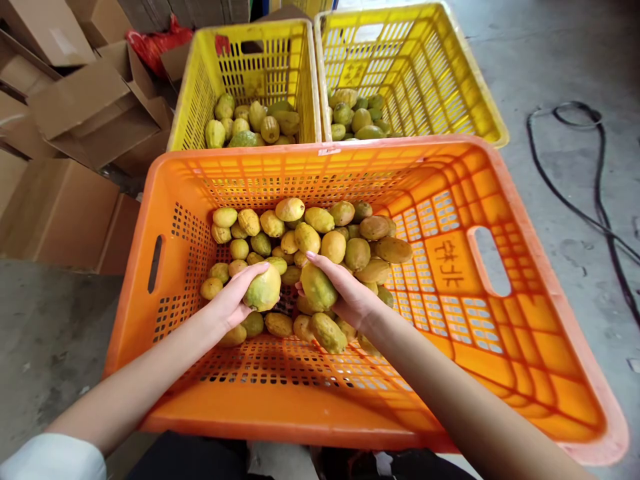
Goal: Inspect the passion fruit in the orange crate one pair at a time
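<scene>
My left hand (234, 298) is closed around a yellow-green papaya (263, 289), its thumb lying along the top. A greener papaya (319, 288) sits in my right hand (345, 291), thumb over its upper side and the other fingers mostly hidden beneath. Both hands are inside a large orange plastic crate (300, 407), just above its contents. Under and around them lie many papayas, yellow, green and brownish, such as a yellow papaya (307, 237) beyond the hands and a mottled papaya (329, 333) nearer to me.
Beyond the orange crate stand a left yellow crate (200, 87) and a right yellow crate (440, 73), each with papayas at the bottom. Cardboard boxes (65, 207) crowd the left side, with a red bag (157, 43) behind. A black cable (600, 187) lies on the concrete floor at right.
</scene>
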Motion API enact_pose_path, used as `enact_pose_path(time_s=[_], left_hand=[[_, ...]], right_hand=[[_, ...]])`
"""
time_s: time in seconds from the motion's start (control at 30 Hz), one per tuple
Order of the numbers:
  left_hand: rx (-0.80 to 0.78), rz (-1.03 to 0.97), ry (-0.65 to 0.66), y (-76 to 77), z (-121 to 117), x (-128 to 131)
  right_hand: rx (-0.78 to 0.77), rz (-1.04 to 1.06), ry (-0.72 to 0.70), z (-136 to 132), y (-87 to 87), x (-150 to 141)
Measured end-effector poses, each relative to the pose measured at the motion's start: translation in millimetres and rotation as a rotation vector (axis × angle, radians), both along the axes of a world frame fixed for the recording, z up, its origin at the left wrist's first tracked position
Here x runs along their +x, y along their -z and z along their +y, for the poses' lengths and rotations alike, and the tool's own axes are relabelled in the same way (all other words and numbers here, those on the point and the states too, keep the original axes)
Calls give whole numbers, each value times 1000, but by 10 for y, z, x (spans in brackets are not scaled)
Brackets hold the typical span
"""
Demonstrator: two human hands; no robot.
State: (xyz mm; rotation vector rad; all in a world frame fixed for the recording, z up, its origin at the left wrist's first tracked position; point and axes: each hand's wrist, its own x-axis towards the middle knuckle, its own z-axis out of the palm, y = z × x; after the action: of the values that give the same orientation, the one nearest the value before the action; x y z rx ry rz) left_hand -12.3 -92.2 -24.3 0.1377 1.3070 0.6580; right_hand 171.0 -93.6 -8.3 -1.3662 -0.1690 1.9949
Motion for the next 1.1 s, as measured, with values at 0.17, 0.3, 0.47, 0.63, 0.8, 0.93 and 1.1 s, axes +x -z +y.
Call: enact_pose_path(time_s=[0.17,0.3,0.47,0.63,0.8,0.93,1.1], left_hand=[[-87,-37,-18,-66,27,28],[-104,-65,-26,-81,30,21],[-18,-59,11,-53,18,-13],[-77,-61,-27,-61,49,-13],[-121,-81,-16,-88,69,-3],[-154,-40,-4,-99,50,10],[-185,-92,-18,-103,44,8]], right_hand=[[-124,-29,77,38,-33,13],[-182,24,113,58,-6,42],[-177,27,139,60,28,52],[-180,12,122,55,32,51],[-193,-8,114,56,36,49],[-204,-9,104,56,29,46],[-190,2,124,58,30,45]])
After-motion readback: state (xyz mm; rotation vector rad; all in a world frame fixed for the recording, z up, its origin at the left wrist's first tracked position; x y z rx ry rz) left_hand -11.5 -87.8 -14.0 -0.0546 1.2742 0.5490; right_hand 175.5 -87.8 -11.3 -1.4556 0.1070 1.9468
